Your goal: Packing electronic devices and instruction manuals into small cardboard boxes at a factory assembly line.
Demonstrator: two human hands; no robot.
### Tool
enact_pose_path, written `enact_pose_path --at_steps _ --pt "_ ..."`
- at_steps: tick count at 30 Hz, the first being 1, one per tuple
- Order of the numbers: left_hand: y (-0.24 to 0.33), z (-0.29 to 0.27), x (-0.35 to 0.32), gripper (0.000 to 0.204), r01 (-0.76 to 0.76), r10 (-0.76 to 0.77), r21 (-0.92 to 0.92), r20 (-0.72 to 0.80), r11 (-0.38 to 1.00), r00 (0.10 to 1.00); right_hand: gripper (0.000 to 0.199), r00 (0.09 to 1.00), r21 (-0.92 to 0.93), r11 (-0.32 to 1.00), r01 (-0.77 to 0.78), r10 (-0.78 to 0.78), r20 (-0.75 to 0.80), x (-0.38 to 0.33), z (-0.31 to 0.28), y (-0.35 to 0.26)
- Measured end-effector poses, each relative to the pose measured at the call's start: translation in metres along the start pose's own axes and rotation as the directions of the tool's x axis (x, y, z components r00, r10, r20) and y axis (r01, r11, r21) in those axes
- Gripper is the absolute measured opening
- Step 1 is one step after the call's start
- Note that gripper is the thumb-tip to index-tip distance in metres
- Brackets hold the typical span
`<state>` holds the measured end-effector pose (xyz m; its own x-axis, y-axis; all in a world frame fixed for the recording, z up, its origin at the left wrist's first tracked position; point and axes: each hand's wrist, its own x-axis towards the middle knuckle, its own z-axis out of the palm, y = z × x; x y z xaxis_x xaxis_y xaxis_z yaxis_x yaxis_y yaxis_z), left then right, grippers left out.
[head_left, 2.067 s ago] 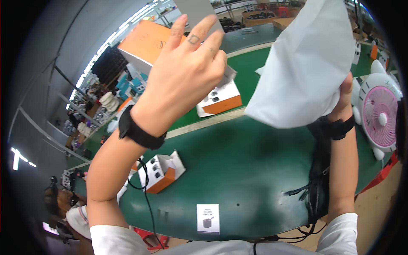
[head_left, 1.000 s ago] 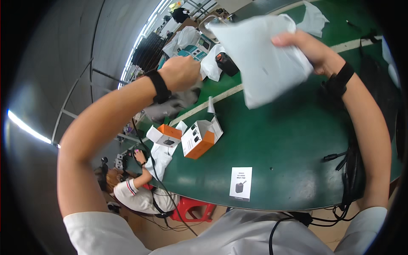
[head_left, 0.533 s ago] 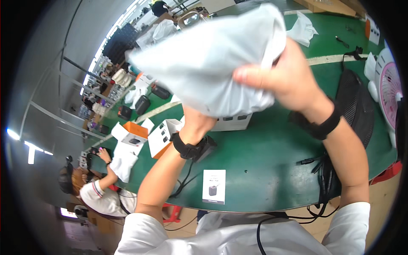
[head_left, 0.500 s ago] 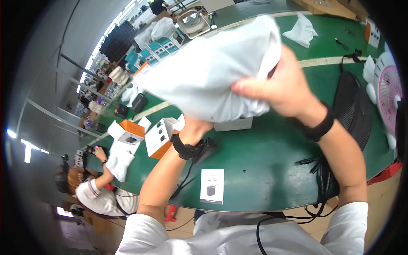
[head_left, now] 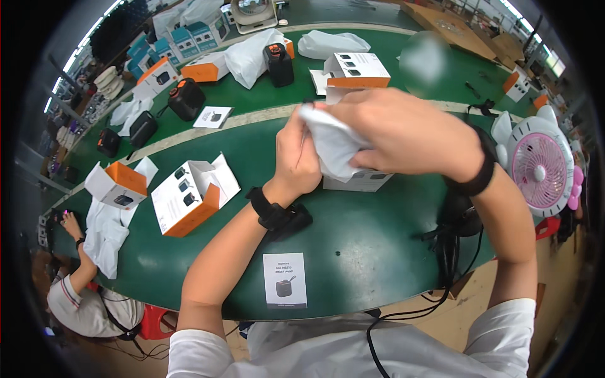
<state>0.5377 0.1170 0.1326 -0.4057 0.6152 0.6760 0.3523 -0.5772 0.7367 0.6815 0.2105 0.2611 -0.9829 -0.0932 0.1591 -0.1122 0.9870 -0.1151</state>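
A crumpled white wrapping bag (head_left: 337, 143) is bunched between my hands above the table. My left hand (head_left: 295, 159) is closed at its left side, fingers curled; a small dark tip shows above them. From the right, my right hand (head_left: 397, 129) grips the bag with thumb and fingers, back of the hand upward. Whether anything is inside the bag is hidden. Just below my hands a white box (head_left: 360, 183) is partly covered. Nearer me a printed leaflet (head_left: 285, 281) with a picture of a small speaker lies flat on the green table (head_left: 372, 252).
Left of my forearm stands an open white-and-orange box (head_left: 192, 196). Farther off are another box (head_left: 357, 68), a black speaker (head_left: 278, 65) and several wrappers. At right are a pink-and-white fan (head_left: 541, 165) and black cables (head_left: 449, 258). A co-worker's arm (head_left: 80, 274) is at far left.
The large spread bag that hid much of the table is now bunched small between my hands. The view has shifted, and my left hand shows fully beside the bag.
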Motion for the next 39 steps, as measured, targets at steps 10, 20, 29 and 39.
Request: enact_pose_path --at_steps 10,20,29,39 --pt "0.000 -0.007 0.003 0.041 0.091 -0.094 0.082 0.031 0.993 0.995 0.027 0.981 -0.500 0.844 -0.194 0.170 -0.094 -0.026 0.066 -0.004" --pt "-0.028 -0.016 0.093 0.042 0.229 -0.226 0.631 -0.087 0.742 0.970 0.014 0.613 -0.606 0.318 -0.729 0.697 -0.372 -0.083 0.032 0.271" --pt "-0.150 -0.046 0.134 0.070 0.385 -0.253 0.722 -0.290 0.575 0.923 0.028 0.827 0.251 0.872 -0.420 0.482 -0.289 0.108 0.060 0.176" --pt "-0.060 -0.042 0.152 0.068 0.407 -0.482 0.261 0.514 0.876 0.710 0.064 0.957 0.267 0.930 -0.252 0.281 -0.076 0.060 0.052 0.144"
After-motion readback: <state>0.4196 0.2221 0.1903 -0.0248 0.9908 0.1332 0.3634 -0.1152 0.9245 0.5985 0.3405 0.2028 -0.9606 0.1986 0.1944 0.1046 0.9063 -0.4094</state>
